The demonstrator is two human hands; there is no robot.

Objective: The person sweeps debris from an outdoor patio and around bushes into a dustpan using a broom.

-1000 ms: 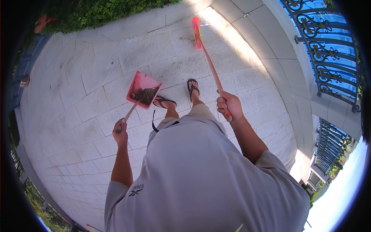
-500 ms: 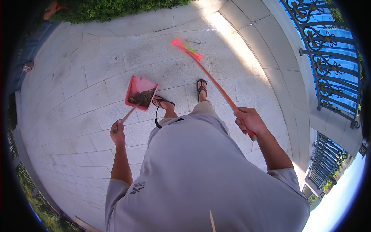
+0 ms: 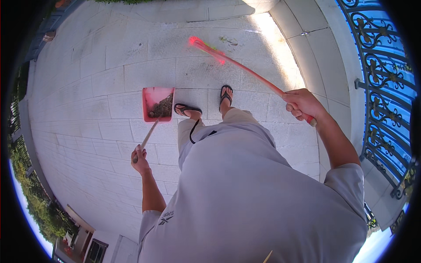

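Observation:
My left hand (image 3: 140,160) is closed round the end of a long-handled dustpan's stick. The red dustpan (image 3: 151,95) rests on the paving beside my left foot, with a heap of dark dirt and debris (image 3: 162,107) in its near right part. In my right hand (image 3: 303,106) I grip a broom by the upper part of its red handle. The broom (image 3: 256,78) slants away to the far left, its bright red head low over the paving ahead of my feet. Green leafy bits (image 3: 228,40) lie just beyond the bristles.
Pale stone paving (image 3: 109,103) spreads all around. A low curved stone wall (image 3: 313,52) with an ornate black metal railing (image 3: 372,74) runs along the right. My feet, in black flip-flops (image 3: 226,93), stand between dustpan and broom. Sunlight falls in a strip near the wall.
The broom head has shifted slightly left, and my right hand has moved right and up with the handle. My view has turned, so dustpan and railing appear straighter and shifted.

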